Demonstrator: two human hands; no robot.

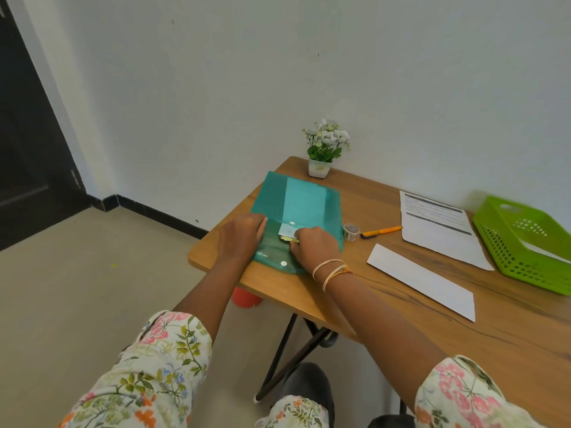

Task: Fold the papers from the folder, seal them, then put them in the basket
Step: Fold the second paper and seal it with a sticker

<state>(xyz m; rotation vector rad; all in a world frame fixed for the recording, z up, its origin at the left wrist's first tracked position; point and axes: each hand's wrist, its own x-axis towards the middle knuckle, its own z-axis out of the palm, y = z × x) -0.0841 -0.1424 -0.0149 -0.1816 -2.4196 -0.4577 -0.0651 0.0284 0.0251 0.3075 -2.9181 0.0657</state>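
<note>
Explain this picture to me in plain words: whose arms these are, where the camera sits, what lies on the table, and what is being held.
There is no machine: a person wears one camera on the head, looking down at their own arms. On the wooden table lies a teal folder, flap open. The left hand holds its edge; the right hand pinches papers at its mouth. Further right lie a tape roll, an orange pen, a printed sheet, a folded white paper and a green basket. A potted plant stands by the wall.
</note>
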